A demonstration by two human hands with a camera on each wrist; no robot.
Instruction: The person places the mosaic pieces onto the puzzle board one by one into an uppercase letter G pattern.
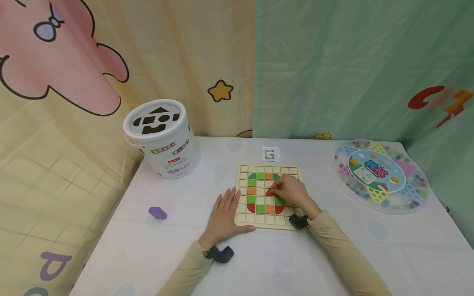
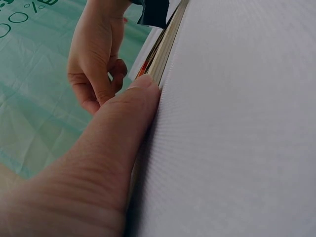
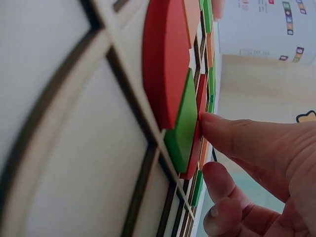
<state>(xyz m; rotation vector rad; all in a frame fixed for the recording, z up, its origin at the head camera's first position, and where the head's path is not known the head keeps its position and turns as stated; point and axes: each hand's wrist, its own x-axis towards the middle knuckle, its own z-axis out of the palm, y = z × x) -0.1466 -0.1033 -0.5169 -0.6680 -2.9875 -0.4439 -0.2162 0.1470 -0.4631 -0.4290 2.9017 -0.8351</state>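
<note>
A wooden grid board lies on the table with green, orange and red tiles set in a G-like shape. My right hand is over its right half, thumb and finger pinching a red tile at the inner part of the shape. In the right wrist view that red tile sits behind a green tile, and a fingertip touches it. My left hand lies flat with fingers spread at the board's left edge. Its thumb rests along the near edge of the board.
A small pattern card showing a G lies behind the board. At the back left stands a white bucket with shaped holes in its lid. A purple block lies at the left. A round board game package is at the right.
</note>
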